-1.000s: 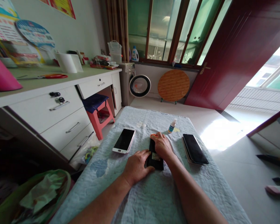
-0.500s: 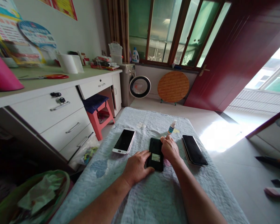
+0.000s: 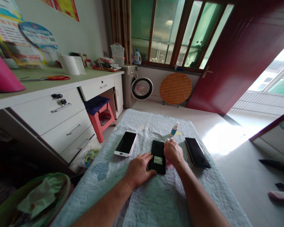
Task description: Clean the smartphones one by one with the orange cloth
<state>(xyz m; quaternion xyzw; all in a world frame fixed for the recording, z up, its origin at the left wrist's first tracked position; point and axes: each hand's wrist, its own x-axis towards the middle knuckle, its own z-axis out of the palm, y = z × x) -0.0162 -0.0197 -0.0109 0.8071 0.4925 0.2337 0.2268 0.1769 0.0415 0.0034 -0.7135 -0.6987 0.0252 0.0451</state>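
Note:
A black phone (image 3: 158, 149) with a pale label on its upper face lies on the quilted cloth between my hands. My left hand (image 3: 139, 170) holds it, fingers along the left edge and thumb near the lower end. Curled at the upper right edge, my right hand (image 3: 174, 152) has its fingers closed; whatever is in them is hidden. To the left lies a white-framed phone (image 3: 126, 143) with a dark screen. On the right a dark phone (image 3: 197, 152) rests on another flat item. A small spray bottle (image 3: 174, 129) stands beyond my right hand.
The blue quilted cloth (image 3: 104, 192) covers the table. Left of it are a desk with drawers (image 3: 63, 126), a red stool (image 3: 101, 121) and a green bin (image 3: 66, 189). Farther back are a washing machine with its door open (image 3: 142, 88) and a round wooden tabletop (image 3: 175, 88).
My right hand has shifted very slightly along the black phone's right edge, its fingers drawn in a little. The left hand and the phones stay in place.

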